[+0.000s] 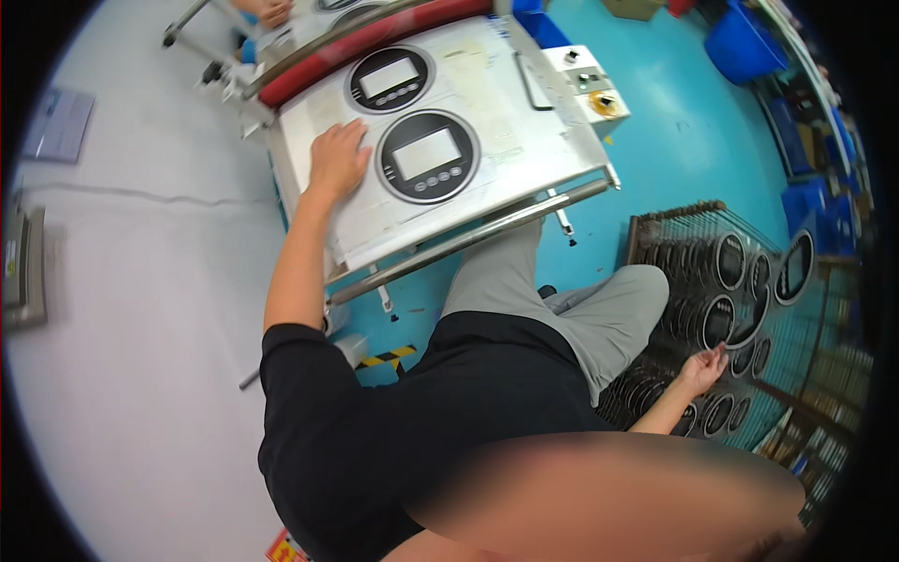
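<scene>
My left hand (pixel 339 159) lies on the white worktable (pixel 506 150), fingers stretched forward beside two round black panels. The nearer round panel (pixel 427 156) has a pale rectangular window and a row of small ovals; the farther round panel (pixel 390 80) looks alike. Down at my right, my right hand (pixel 702 371) is closed at the lower rim of a dark round panel (pixel 757 318), its fingertips pinched on the edge. That panel is partly blurred against a wire rack (pixel 688 217) filled with rows of similar round panels.
A red roller (pixel 375 42) spans the table's far side, and a metal bar (pixel 468 239) runs along its near edge. A control box (pixel 587 82) with knobs stands at the right. Beyond the roller, another person's hand (pixel 273 13) shows. A blue bin (pixel 744 42) stands far right.
</scene>
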